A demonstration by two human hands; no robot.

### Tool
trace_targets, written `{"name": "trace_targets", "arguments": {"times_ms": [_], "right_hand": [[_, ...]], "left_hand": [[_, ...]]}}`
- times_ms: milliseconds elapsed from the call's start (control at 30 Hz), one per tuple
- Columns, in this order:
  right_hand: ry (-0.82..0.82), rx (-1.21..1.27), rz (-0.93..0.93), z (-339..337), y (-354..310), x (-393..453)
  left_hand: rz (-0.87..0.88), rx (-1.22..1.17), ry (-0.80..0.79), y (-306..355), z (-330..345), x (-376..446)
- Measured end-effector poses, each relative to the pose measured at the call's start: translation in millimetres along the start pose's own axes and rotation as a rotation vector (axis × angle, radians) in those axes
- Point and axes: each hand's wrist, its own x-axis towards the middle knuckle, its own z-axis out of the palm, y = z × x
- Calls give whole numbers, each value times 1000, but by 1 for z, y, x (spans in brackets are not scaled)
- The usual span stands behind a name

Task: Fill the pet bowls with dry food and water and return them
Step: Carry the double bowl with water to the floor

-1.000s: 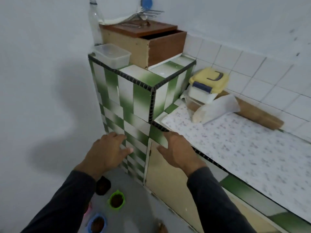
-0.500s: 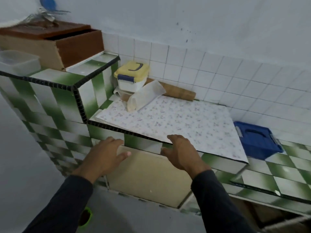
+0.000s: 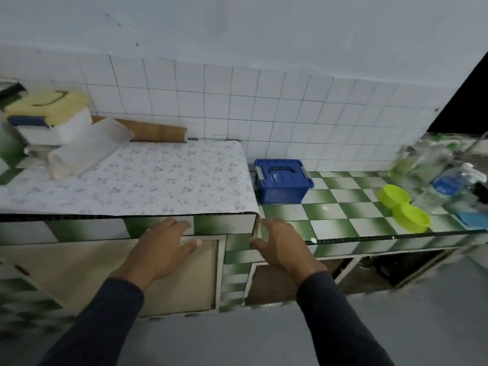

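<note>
A lime-green double pet bowl (image 3: 404, 211) lies on the green-and-white tiled counter (image 3: 330, 210) at the far right, near its front edge. Beside it stands a clear water bottle with a blue label (image 3: 446, 187). A blue lidded box with a handle (image 3: 282, 180) sits on the counter against the raised section. My left hand (image 3: 163, 244) and my right hand (image 3: 280, 244) hover empty in front of the counter's front edge, fingers loosely spread, well left of the bowl.
A raised counter part under a flowered sheet (image 3: 148, 183) holds a yellow-lidded white tub (image 3: 50, 114), a clear bag (image 3: 87, 146) and a brown roll (image 3: 148, 133). A beige cupboard door (image 3: 105, 270) is below. Blurred clear containers (image 3: 420, 159) stand at the far right.
My view has swung right along the counter: the wooden box and floor bowls left the frame, the green double bowl and water bottle came in. Both hands stay empty in front.
</note>
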Motion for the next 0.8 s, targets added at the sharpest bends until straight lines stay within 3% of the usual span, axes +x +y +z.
{"name": "trace_targets", "arguments": {"times_ms": [200,800], "right_hand": [[44,2,126,-25,104,-20],[123,65,622,-84,336,-46]], "left_hand": [[141,22,-65,99,48,33],[573,160,-309,351,176,166]]}}
